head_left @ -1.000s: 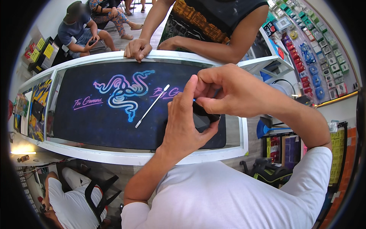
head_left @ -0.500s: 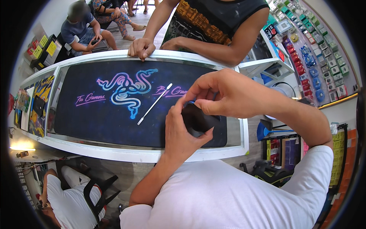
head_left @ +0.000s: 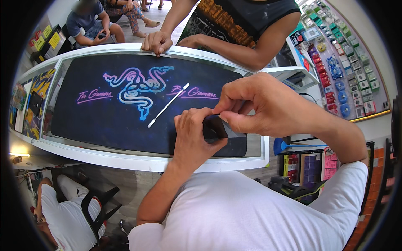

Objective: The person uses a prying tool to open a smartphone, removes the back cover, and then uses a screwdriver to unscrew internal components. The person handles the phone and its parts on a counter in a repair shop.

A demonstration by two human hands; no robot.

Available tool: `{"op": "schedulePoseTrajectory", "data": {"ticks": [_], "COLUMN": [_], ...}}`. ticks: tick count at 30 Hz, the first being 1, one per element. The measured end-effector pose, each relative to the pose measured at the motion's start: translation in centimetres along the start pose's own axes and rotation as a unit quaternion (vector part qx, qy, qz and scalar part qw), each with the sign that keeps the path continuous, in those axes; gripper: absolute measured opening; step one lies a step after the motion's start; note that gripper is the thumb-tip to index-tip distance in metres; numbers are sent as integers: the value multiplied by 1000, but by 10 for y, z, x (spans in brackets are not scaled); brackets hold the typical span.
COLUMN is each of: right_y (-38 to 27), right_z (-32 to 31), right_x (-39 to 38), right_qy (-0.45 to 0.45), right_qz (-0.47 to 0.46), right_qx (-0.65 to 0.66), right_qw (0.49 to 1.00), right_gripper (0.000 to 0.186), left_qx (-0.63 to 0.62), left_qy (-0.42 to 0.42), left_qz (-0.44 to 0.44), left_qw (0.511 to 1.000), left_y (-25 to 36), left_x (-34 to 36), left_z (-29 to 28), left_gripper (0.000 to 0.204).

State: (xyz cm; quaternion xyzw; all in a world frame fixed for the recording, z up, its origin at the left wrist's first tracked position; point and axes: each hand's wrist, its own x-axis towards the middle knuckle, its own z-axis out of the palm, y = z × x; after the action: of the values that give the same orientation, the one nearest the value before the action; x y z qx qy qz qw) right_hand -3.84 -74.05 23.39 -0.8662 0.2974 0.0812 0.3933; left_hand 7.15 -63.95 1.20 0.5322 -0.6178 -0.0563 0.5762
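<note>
My left hand [head_left: 190, 134] wraps round the side of a dark, glossy, flat slab that looks like a phone [head_left: 214, 129], held tilted above the mat. Thumb and forefinger of my right hand [head_left: 255, 104] are pinched together at its upper edge; what lies between those fingertips is too small to make out. A greyish, sheer patch shows beside the slab, under my right hand. To the left, a white double-ended cotton swab [head_left: 168, 105] rests slantwise on a black desk mat [head_left: 92, 121] with a blue and pink snake design.
White-framed glass counter [head_left: 125, 162] bears the mat. Across it, a person's hand [head_left: 157, 43] rests on the far rim. Another person sits beyond at far left; one in white sits at lower left by a black chair [head_left: 94, 211]. Small packaged goods [head_left: 347, 62] hang at right.
My right hand has drawn slightly right, its fingertips now pinching the slab's upper edge. The slab has tilted in my left hand. The whole view has shifted a little.
</note>
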Motion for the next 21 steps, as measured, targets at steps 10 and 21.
{"op": "schedulePoseTrajectory", "data": {"ticks": [10, 21], "right_y": [-14, -21], "right_z": [-2, -10], "right_x": [-5, 17], "right_qy": [-20, -116], "right_qz": [26, 156], "right_qx": [-93, -124], "right_qw": [995, 973], "right_gripper": [18, 27], "left_qx": [-12, -6], "left_qy": [12, -23], "left_qz": [30, 35], "left_qw": [999, 999], "left_y": [6, 6], "left_x": [-3, -1], "left_z": [1, 1], "left_gripper": [90, 91]}}
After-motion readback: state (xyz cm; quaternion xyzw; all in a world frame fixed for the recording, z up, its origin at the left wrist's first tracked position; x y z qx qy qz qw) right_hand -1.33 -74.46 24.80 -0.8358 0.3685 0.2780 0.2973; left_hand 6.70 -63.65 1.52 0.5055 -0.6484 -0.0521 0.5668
